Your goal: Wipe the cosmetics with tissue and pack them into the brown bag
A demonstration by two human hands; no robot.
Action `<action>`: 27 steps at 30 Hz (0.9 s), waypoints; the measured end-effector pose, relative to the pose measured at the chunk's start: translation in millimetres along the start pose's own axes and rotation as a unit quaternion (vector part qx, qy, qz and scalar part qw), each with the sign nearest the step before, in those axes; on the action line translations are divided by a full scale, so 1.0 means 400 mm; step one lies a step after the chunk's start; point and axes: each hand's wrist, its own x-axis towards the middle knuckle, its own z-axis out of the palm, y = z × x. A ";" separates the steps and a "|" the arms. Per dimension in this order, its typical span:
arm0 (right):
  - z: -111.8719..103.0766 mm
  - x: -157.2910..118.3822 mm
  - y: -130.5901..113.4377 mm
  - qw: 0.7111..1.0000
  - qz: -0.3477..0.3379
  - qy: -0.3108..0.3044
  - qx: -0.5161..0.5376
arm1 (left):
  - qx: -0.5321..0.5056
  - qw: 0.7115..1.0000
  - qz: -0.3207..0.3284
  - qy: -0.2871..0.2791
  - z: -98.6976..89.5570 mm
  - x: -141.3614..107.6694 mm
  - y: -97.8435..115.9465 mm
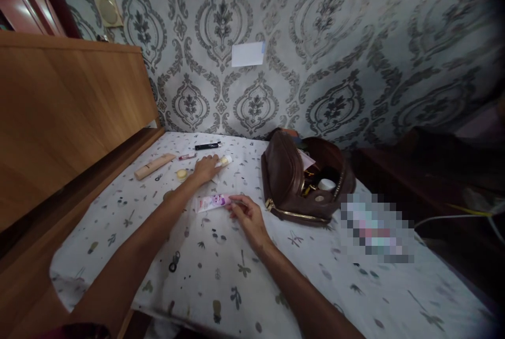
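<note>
My left hand (206,169) reaches to a small white and yellow bottle (224,160), its fingers closed at the bottle's left end. Nearer to me, my right hand (248,219) has its fingertips at the capped right end of a white and purple tube (213,202), which lies flat on the patterned cloth (205,270). Left of my left hand are a round yellowish item (182,174), a small red tube (187,156) and a beige tube (154,166). A black pen-like item (207,146) lies farther back.
An open brown bag (303,178) with several items inside stands right of my hands. Beyond it, a blurred, pixelated object (376,231) lies on the cloth. A wooden panel (74,91) borders the left side, and a patterned wall (276,28) rises behind.
</note>
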 end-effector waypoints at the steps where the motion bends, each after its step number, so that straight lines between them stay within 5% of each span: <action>1: 0.000 0.000 -0.001 1.000 0.000 0.000 0.002 | 0.001 1.000 0.002 0.001 -0.004 0.007 -0.008; 13: -0.008 -0.004 -0.002 1.000 -0.009 -0.008 0.012 | 0.065 0.997 -0.039 0.025 -0.038 0.195 -0.100; 22: -0.009 -0.001 0.002 0.999 0.001 -0.018 0.029 | 0.083 0.994 -0.008 -0.076 -0.043 0.293 -0.106; 27: -0.009 0.001 0.000 0.999 0.003 -0.024 0.022 | 0.075 0.989 -0.011 -0.131 -0.068 0.295 -0.096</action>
